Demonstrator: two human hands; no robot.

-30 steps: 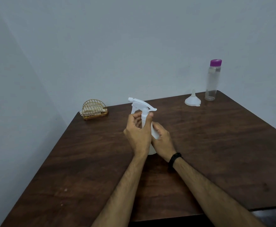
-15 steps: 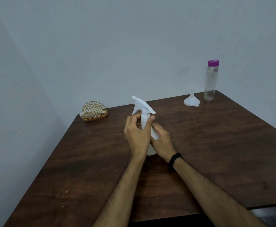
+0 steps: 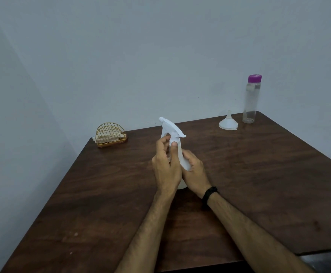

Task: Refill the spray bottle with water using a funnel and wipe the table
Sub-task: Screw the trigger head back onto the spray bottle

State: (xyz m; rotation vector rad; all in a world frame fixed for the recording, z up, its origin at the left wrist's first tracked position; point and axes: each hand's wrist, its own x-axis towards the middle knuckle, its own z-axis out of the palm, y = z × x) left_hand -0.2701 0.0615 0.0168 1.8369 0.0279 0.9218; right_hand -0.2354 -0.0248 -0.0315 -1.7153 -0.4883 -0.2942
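A white spray bottle (image 3: 182,158) stands upright on the dark wooden table (image 3: 259,174), near its middle. My left hand (image 3: 166,164) grips the bottle's neck just under the white trigger head (image 3: 171,128). My right hand (image 3: 195,172) wraps around the bottle's body from the right; a black band sits on that wrist. A white funnel (image 3: 228,123) rests mouth-down at the far right of the table. Beside it stands a clear water bottle (image 3: 250,100) with a purple cap, closed.
A gold wire holder (image 3: 110,135) with folded napkins or cloths sits at the table's far left corner. Plain walls close the table in at the back and the left. The table's front edge runs along the bottom right.
The trigger head has turned: its nozzle swung from pointing left to pointing more away from me, while my left fingers shifted on the neck. The right hand stayed on the body.
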